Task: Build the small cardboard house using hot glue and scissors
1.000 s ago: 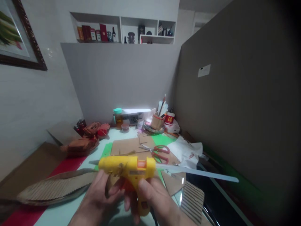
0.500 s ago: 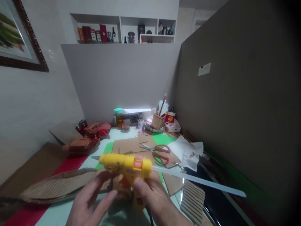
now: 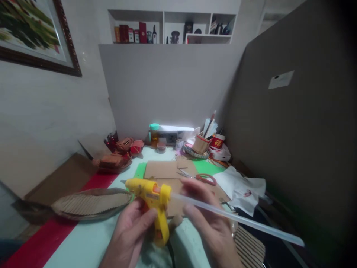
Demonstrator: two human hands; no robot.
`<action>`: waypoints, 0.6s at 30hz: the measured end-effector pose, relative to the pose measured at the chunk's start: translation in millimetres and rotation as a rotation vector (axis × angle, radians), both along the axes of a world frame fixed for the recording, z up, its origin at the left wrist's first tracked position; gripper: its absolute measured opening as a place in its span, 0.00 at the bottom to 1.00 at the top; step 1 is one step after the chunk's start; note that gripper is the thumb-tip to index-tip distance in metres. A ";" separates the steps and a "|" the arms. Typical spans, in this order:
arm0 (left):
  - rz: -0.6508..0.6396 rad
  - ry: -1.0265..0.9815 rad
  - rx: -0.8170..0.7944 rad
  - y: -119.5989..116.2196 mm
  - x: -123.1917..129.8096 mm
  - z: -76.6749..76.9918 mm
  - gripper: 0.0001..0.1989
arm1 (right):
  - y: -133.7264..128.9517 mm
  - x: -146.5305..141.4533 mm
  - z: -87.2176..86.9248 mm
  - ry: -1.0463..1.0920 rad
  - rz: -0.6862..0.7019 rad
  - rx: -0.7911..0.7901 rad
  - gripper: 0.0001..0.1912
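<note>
A yellow glue gun points left, its dark nozzle at the far left end. My left hand is closed around the gun near its handle and trigger. From the gun's rear a long translucent glue stick sticks out to the right. My right hand is beside the stick, thumb and fingers apart, with the stick passing between them; no firm grip shows. Behind the hands lie brown cardboard and red-handled scissors, partly hidden by my right hand.
A boat-shaped corrugated cardboard piece lies at left, a ridged piece at lower right. White crumpled cloth is at right. Farther back stand a pen holder, a green-lidded jar and reddish craft items.
The glue gun has passed from my right hand to my left. My right hand has moved right, off the handle, and opened beside the glue stick. The view has shifted.
</note>
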State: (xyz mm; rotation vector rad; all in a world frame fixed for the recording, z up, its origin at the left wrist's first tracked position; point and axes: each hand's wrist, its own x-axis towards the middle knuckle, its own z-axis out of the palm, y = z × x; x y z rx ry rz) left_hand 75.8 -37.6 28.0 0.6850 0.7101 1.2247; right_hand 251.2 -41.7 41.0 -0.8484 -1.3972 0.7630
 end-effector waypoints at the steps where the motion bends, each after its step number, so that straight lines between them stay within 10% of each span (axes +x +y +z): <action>1: 0.011 0.001 -0.002 1.3 -1.7 -2.4 0.18 | 2.0 2.4 0.3 0.007 -0.041 0.057 0.06; 12: -0.057 0.047 0.045 -4.8 0.2 -11.6 0.16 | -9.4 -15.5 -2.1 0.056 -0.290 0.118 0.02; 18: -0.044 0.074 0.100 -3.2 -0.6 -16.4 0.16 | -9.1 -26.8 -7.2 0.270 -0.202 -0.017 0.05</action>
